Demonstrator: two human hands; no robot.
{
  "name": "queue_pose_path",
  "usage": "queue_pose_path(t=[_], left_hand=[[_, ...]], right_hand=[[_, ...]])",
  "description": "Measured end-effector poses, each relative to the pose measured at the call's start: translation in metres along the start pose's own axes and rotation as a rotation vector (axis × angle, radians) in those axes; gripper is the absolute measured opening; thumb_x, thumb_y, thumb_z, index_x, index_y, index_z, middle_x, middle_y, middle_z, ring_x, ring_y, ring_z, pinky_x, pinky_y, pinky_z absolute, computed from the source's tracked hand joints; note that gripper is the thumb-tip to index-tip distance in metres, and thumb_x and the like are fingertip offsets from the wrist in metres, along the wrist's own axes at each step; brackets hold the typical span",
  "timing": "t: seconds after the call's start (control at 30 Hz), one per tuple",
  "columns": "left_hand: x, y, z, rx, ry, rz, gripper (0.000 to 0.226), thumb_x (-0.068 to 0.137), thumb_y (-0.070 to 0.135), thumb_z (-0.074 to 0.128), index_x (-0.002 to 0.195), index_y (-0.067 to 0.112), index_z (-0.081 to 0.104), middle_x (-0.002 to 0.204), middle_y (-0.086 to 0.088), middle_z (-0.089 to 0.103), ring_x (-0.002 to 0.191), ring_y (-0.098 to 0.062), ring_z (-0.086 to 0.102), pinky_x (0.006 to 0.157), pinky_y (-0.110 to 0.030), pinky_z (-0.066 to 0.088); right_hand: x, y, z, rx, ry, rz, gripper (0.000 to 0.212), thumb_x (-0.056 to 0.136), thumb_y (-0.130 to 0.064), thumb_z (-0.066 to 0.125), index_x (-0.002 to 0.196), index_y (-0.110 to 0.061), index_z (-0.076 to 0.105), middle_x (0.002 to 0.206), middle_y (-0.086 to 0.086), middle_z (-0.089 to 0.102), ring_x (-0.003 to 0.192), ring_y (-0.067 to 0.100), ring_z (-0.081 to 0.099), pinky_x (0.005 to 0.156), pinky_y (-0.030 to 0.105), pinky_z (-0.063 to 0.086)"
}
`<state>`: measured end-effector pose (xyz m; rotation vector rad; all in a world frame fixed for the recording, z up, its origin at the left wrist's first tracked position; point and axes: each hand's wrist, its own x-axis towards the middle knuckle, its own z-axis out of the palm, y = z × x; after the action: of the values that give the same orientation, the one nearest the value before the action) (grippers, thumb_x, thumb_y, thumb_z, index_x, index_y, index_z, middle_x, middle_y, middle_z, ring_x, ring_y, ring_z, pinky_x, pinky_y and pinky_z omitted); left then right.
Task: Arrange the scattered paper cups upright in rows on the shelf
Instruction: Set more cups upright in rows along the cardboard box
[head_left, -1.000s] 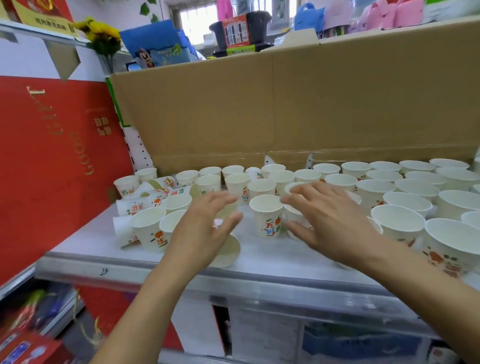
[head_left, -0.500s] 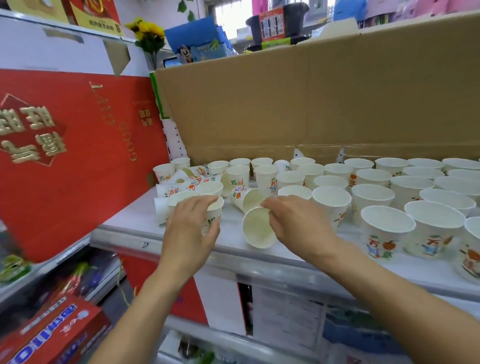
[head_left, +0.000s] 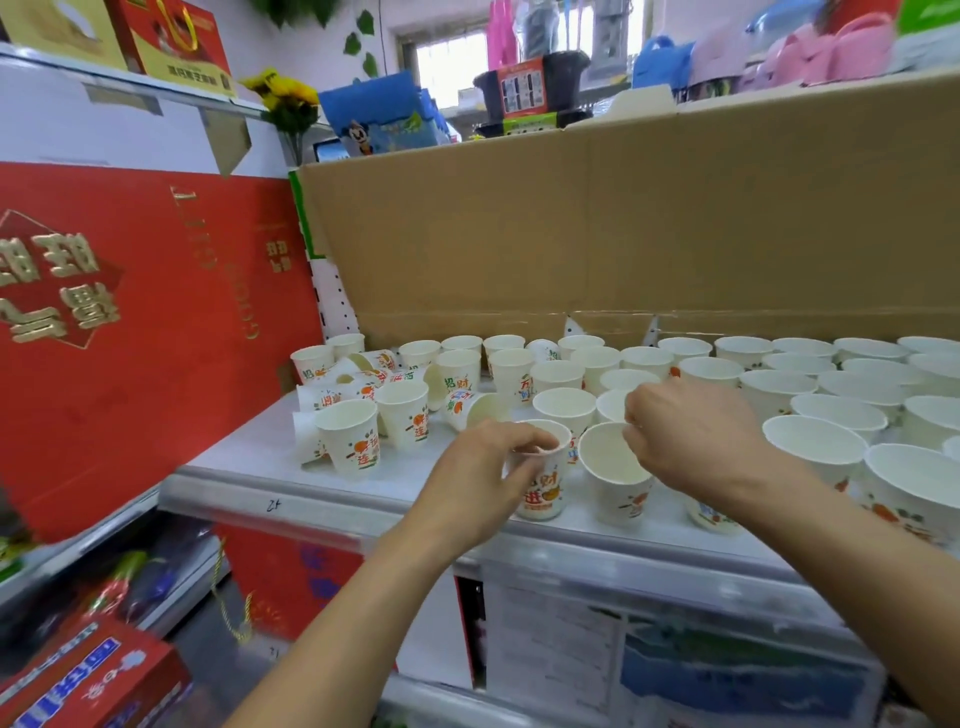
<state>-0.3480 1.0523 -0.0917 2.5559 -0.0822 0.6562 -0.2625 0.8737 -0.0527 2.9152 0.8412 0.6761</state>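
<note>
Many white printed paper cups cover the grey shelf (head_left: 249, 457). My left hand (head_left: 478, 473) grips one upright cup (head_left: 543, 488) at its rim near the front edge. Right beside it, my right hand (head_left: 685, 441) pinches the rim of a second cup (head_left: 615, 478), which tilts slightly toward me. Rows of upright cups (head_left: 774, 384) fill the middle and right of the shelf. At the left, several cups lie on their sides (head_left: 358, 384) among a few upright ones (head_left: 350, 441). One more toppled cup (head_left: 467, 408) lies just behind my left hand.
A tall cardboard sheet (head_left: 623, 223) walls off the back of the shelf. A large red gift box (head_left: 130, 338) stands against the left end. Below are lower shelves with red boxes (head_left: 88, 675) and posters. Bare shelf surface shows at the front left.
Both hands have each picked up a cup and brought them side by side at the front edge. The right hand's cup went from lying on its side to nearly upright. The camera came closer.
</note>
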Motion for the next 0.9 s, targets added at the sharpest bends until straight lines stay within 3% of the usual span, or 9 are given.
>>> queue_pose_path(t=[0.1, 0.2, 0.3, 0.43, 0.5, 0.6, 0.7, 0.8, 0.9], left_hand=[[-0.005, -0.002, -0.001, 0.023, 0.035, 0.017, 0.033, 0.091, 0.030, 0.062, 0.123, 0.033, 0.060, 0.119, 0.015, 0.061, 0.114, 0.001, 0.044, 0.092, -0.008, 0.030], [-0.018, -0.009, -0.009, 0.039, 0.090, 0.040, 0.040, 0.090, 0.035, 0.063, 0.129, 0.033, 0.055, 0.132, 0.016, 0.053, 0.125, 0.001, 0.036, 0.104, -0.014, 0.026], [-0.031, -0.030, -0.024, 0.017, 0.180, 0.029, 0.047, 0.088, 0.032, 0.065, 0.133, 0.033, 0.051, 0.137, 0.016, 0.047, 0.129, 0.002, 0.032, 0.109, -0.019, 0.024], [-0.033, -0.084, -0.055, 0.117, 0.316, -0.020, 0.056, 0.083, 0.029, 0.070, 0.135, 0.026, 0.049, 0.140, 0.005, 0.046, 0.132, -0.010, 0.033, 0.111, -0.028, 0.024], [-0.026, -0.110, -0.074, 0.198, 0.324, -0.047, 0.065, 0.079, 0.045, 0.063, 0.137, 0.022, 0.048, 0.141, 0.001, 0.047, 0.131, -0.014, 0.034, 0.111, -0.029, 0.024], [-0.018, -0.143, -0.096, 0.311, 0.200, -0.092, 0.085, 0.069, 0.070, 0.044, 0.143, 0.029, 0.037, 0.148, 0.007, 0.038, 0.136, -0.015, 0.029, 0.117, -0.040, 0.018], [-0.016, -0.176, -0.107, 0.392, 0.048, -0.076, 0.100, 0.061, 0.081, 0.038, 0.148, 0.036, 0.022, 0.153, 0.016, 0.024, 0.141, -0.009, 0.016, 0.113, -0.029, 0.001], [-0.014, -0.208, -0.118, 0.255, -0.019, -0.078, 0.108, 0.052, 0.078, 0.051, 0.148, 0.039, 0.019, 0.147, 0.025, 0.021, 0.138, -0.002, 0.012, 0.110, -0.021, 0.009], [-0.012, -0.230, -0.126, 0.123, -0.077, -0.092, 0.106, 0.060, 0.058, 0.077, 0.147, 0.040, 0.018, 0.136, 0.029, 0.016, 0.130, 0.007, 0.009, 0.105, -0.019, 0.014]], right_hand=[[-0.002, 0.003, -0.004, -0.016, 0.031, -0.007, 0.014, 0.094, -0.031, 0.045, 0.088, -0.023, 0.055, 0.087, -0.002, 0.060, 0.075, 0.025, 0.054, 0.054, 0.026, 0.032], [-0.002, -0.002, -0.012, 0.000, 0.061, 0.015, 0.024, 0.096, -0.036, 0.043, 0.108, -0.026, 0.061, 0.107, -0.002, 0.062, 0.093, 0.024, 0.062, 0.059, 0.028, 0.036], [0.003, -0.019, -0.025, 0.085, 0.118, -0.046, 0.026, 0.096, -0.041, 0.043, 0.110, -0.029, 0.062, 0.105, -0.005, 0.060, 0.096, 0.021, 0.060, 0.060, 0.029, 0.040], [0.027, -0.056, -0.032, 0.309, 0.106, -0.159, 0.028, 0.092, -0.047, 0.049, 0.114, -0.033, 0.060, 0.100, -0.012, 0.056, 0.105, 0.014, 0.053, 0.076, 0.034, 0.048], [0.050, -0.078, -0.025, 0.343, 0.023, -0.174, 0.034, 0.090, -0.050, 0.052, 0.117, -0.031, 0.059, 0.107, -0.010, 0.058, 0.108, 0.016, 0.052, 0.084, 0.037, 0.048], [0.089, -0.106, -0.004, 0.241, -0.172, -0.186, 0.051, 0.086, -0.055, 0.055, 0.123, -0.021, 0.055, 0.123, -0.001, 0.060, 0.112, 0.022, 0.053, 0.091, 0.039, 0.046], [0.123, -0.119, 0.017, 0.189, -0.437, -0.142, 0.069, 0.082, -0.058, 0.059, 0.137, -0.021, 0.040, 0.136, 0.003, 0.052, 0.119, 0.023, 0.050, 0.095, 0.037, 0.043], [0.141, -0.126, 0.032, 0.105, -0.598, -0.112, 0.084, 0.075, -0.062, 0.060, 0.144, -0.027, 0.027, 0.143, 0.000, 0.046, 0.123, 0.024, 0.047, 0.102, 0.041, 0.040], [0.146, -0.137, 0.041, 0.041, -0.626, -0.088, 0.097, 0.076, -0.059, 0.063, 0.150, -0.024, 0.012, 0.151, 0.002, 0.036, 0.132, 0.025, 0.041, 0.109, 0.040, 0.035]])
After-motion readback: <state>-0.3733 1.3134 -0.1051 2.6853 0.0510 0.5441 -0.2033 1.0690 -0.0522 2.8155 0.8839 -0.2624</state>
